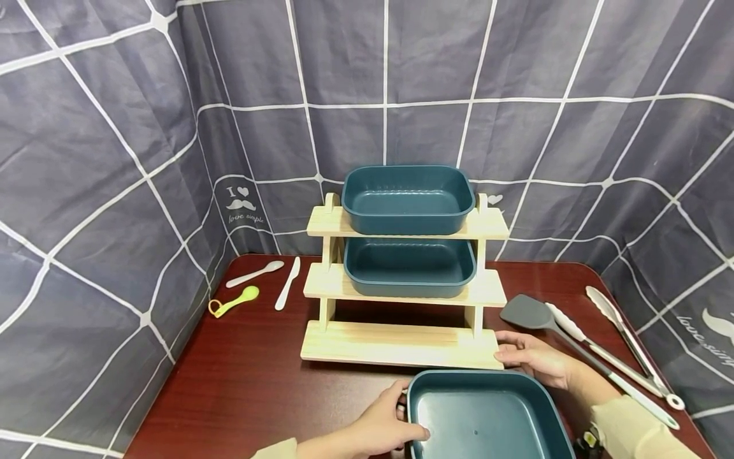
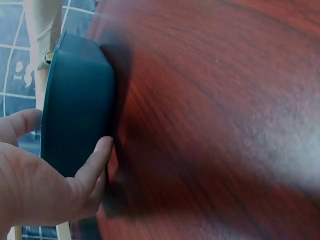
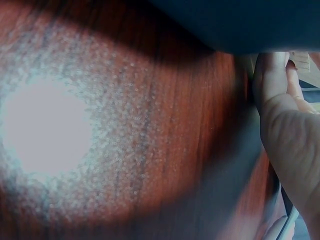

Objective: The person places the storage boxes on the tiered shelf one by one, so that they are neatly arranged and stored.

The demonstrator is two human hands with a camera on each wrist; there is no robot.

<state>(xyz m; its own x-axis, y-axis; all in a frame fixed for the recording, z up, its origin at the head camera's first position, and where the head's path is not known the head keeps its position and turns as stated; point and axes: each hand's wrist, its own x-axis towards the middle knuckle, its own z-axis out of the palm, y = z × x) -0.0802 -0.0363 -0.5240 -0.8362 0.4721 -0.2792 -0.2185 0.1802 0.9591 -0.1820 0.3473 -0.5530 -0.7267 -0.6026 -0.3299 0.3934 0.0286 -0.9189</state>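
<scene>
A dark teal plastic bin is at the front, cut off by the head view's lower edge. My left hand grips its left side, the thumb over the rim and the fingers against the outer wall; the left wrist view shows the bin's side close over the table. My right hand holds the right end of the bottom shelf of a three-tier wooden rack. In the right wrist view its fingers reach forward past the bin, their tips partly hidden.
Similar teal bins stand on the rack's top and middle shelves. To the right lie a grey spatula and two pairs of tongs. A white spoon, white knife and yellow-green measuring spoon lie left.
</scene>
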